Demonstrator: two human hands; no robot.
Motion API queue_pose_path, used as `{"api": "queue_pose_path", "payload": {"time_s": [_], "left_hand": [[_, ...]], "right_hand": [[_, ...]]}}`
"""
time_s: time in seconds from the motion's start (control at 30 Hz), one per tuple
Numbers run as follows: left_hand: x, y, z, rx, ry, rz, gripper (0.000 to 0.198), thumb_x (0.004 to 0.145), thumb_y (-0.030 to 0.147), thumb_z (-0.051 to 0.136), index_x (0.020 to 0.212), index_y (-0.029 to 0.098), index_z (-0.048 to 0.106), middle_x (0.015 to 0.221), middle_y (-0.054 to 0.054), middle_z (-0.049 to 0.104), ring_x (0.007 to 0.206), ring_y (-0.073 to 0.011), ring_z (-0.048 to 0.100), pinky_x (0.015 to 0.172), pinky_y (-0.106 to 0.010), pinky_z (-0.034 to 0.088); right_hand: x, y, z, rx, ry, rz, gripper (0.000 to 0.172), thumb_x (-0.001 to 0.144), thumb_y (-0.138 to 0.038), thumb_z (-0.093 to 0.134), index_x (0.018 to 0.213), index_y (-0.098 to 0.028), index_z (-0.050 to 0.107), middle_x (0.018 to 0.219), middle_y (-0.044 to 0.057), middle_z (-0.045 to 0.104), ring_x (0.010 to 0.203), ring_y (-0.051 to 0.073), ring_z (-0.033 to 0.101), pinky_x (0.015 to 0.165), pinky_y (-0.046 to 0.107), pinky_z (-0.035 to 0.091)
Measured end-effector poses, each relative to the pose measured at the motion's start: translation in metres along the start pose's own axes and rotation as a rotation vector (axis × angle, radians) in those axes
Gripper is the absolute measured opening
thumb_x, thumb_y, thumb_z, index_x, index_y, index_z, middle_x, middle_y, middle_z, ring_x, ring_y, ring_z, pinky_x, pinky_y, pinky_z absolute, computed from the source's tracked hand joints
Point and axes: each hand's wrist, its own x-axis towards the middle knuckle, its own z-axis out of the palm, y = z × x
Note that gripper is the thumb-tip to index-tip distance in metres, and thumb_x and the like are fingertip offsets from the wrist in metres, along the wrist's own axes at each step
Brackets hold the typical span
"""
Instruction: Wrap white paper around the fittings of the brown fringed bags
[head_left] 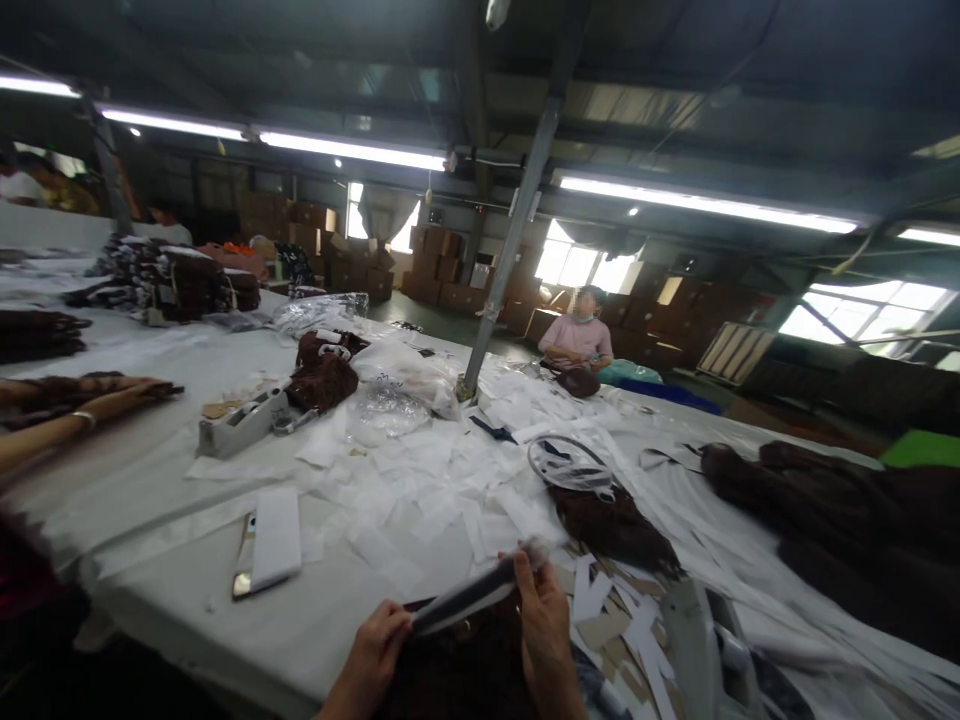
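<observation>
- The left hand (373, 645) pinches one end of the pale strip (466, 600); the right hand (544, 630) grips the other end. The hands are apart, with the strip running between them.
- The strip lies along the far edge of the brown garment (457, 672), which shows below and between the hands. Whether the two are joined, I cannot tell.
- An uneven pull, or one pinch loosening, could twist the strip or let it slip off the garment's edge.
- Just right of the garment lie loose scraps (637, 640). A low sweep of the right hand could drag some into the cloth.
- Beyond the scraps, right of the garment, is a grey dispenser (709, 650); a wide swing of the right arm might knock it.
- Beyond the garment, to its right, lies a brown bundle (615, 525) beside a white ring (570, 465). Their similar colour could make garment and bundle easy to mix up.
- Left of the garment, a white card (276, 537) covers part of a phone (241, 575); trailing cloth could push both.
</observation>
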Motion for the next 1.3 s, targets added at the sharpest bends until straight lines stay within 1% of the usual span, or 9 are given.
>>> {"api": "queue_pose_path", "payload": {"time_s": [0.23, 0.33, 0.43, 0.53, 0.67, 0.8, 0.93, 1.13, 1.3], "left_hand": [[0.002, -0.009, -0.001, 0.012, -0.075, -0.009, 0.048, 0.092, 0.055, 0.035, 0.084, 0.024, 0.069, 0.087, -0.008, 0.067, 0.083, -0.0222, 0.063, 0.078, -0.032, 0.051], [0.007, -0.001, -0.015, 0.100, -0.061, -0.024, 0.045, 0.088, 0.058, 0.041, 0.095, 0.025, 0.071, 0.109, -0.011, 0.066, 0.103, -0.0279, 0.059, 0.094, -0.043, 0.047], [0.020, 0.031, -0.032, 0.157, 0.047, -0.015, 0.052, 0.084, 0.058, 0.050, 0.121, 0.024, 0.061, 0.135, -0.013, 0.051, 0.125, -0.0331, 0.044, 0.106, -0.054, 0.034], [0.035, 0.086, -0.035, 0.039, -0.001, 0.081, 0.057, 0.087, 0.054, 0.048, 0.134, 0.022, 0.048, 0.139, -0.013, 0.047, 0.130, -0.0294, 0.038, 0.109, -0.048, 0.030], [0.050, 0.148, -0.013, -0.122, -0.280, 0.096, 0.043, 0.090, 0.051, 0.042, 0.107, 0.018, 0.062, 0.095, -0.007, 0.067, 0.087, -0.0215, 0.059, 0.078, -0.031, 0.047], [0.050, 0.153, 0.004, -0.124, -0.276, 0.053, 0.042, 0.093, 0.047, 0.037, 0.068, 0.018, 0.054, 0.061, 0.002, 0.048, 0.059, -0.0132, 0.045, 0.056, -0.024, 0.034], [0.049, 0.139, 0.000, -0.120, -0.188, -0.020, 0.039, 0.091, 0.044, 0.041, 0.061, 0.019, 0.045, 0.057, 0.003, 0.044, 0.057, -0.0124, 0.042, 0.055, -0.025, 0.029], [0.057, 0.145, -0.005, -0.241, -0.221, -0.061, 0.039, 0.087, 0.045, 0.044, 0.060, 0.017, 0.048, 0.057, 0.003, 0.045, 0.058, -0.0125, 0.041, 0.055, -0.024, 0.032], [0.053, 0.150, -0.011, -0.233, -0.334, 0.008, 0.027, 0.086, 0.037, 0.048, 0.075, 0.015, 0.059, 0.064, 0.003, 0.051, 0.061, -0.0119, 0.044, 0.057, -0.022, 0.033]], "right_hand": [[-0.012, -0.020, -0.017, -0.256, 0.081, -0.173, 0.047, 0.074, -0.061, 0.061, 0.082, -0.015, 0.069, 0.070, 0.002, 0.066, 0.068, 0.017, 0.057, 0.059, 0.024, 0.045], [-0.018, -0.027, -0.020, -0.294, 0.107, -0.222, 0.044, 0.076, -0.059, 0.061, 0.079, -0.015, 0.069, 0.070, 0.002, 0.065, 0.068, 0.017, 0.055, 0.060, 0.024, 0.043], [-0.025, -0.032, -0.016, -0.307, 0.061, -0.209, 0.043, 0.077, -0.058, 0.061, 0.072, -0.016, 0.067, 0.064, 0.001, 0.062, 0.064, 0.016, 0.054, 0.058, 0.024, 0.043], [-0.034, -0.036, -0.005, -0.302, -0.026, -0.150, 0.044, 0.077, -0.059, 0.060, 0.068, -0.016, 0.065, 0.061, 0.001, 0.060, 0.059, 0.016, 0.053, 0.054, 0.024, 0.042], [-0.040, -0.039, 0.001, -0.260, -0.097, -0.072, 0.042, 0.075, -0.056, 0.064, 0.073, -0.014, 0.066, 0.062, 0.002, 0.063, 0.059, 0.017, 0.056, 0.053, 0.024, 0.044], [-0.029, -0.042, -0.020, -0.198, 0.040, -0.083, 0.041, 0.068, -0.052, 0.073, 0.083, -0.014, 0.070, 0.070, 0.003, 0.068, 0.061, 0.017, 0.057, 0.054, 0.025, 0.045], [-0.026, -0.042, -0.040, -0.384, 0.247, -0.291, 0.039, 0.074, -0.050, 0.068, 0.093, -0.016, 0.070, 0.076, 0.006, 0.071, 0.068, 0.020, 0.062, 0.062, 0.029, 0.050], [-0.045, -0.003, -0.025, -0.991, -0.198, -1.069, 0.036, 0.091, -0.019, 0.046, 0.124, -0.025, 0.059, 0.115, 0.011, 0.064, 0.103, 0.026, 0.061, 0.084, 0.041, 0.053], [-0.038, 0.015, -0.027, -1.174, -0.196, -1.149, 0.044, 0.086, -0.007, 0.037, 0.124, -0.019, 0.054, 0.111, 0.013, 0.063, 0.100, 0.026, 0.060, 0.079, 0.041, 0.056]]}}
